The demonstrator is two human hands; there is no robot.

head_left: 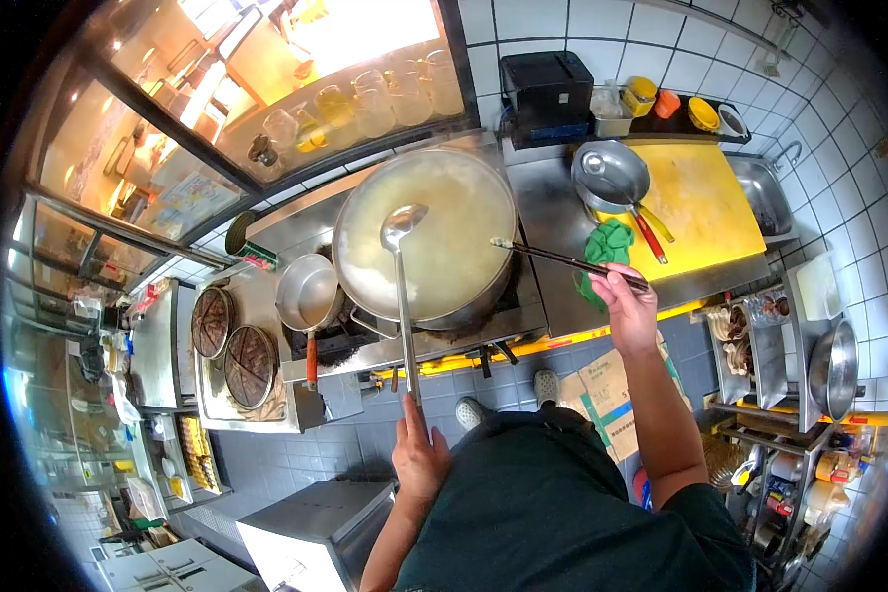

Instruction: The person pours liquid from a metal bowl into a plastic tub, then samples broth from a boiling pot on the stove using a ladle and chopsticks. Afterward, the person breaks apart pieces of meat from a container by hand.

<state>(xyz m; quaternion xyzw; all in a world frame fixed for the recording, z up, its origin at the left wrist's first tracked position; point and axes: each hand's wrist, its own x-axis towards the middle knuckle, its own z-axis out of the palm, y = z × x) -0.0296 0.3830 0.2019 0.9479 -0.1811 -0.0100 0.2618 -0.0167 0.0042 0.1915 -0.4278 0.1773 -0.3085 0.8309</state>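
Observation:
My left hand is wrapped round the long handle of a metal ladle, whose bowl rests over the pot's contents. The large steel pot stands on the stove, full of cloudy yellowish liquid with pale foam at its left. In my right hand is a pair of dark chopsticks, closed together and reaching over the pot's right rim. A small pale piece sits at their tips; I cannot make out what it is.
A saucepan with a wooden handle stands left of the pot, beside two round dark mesh strainers. To the right are a frying pan, a green cloth, a yellow cutting board and a sink. Flattened cardboard lies on the floor.

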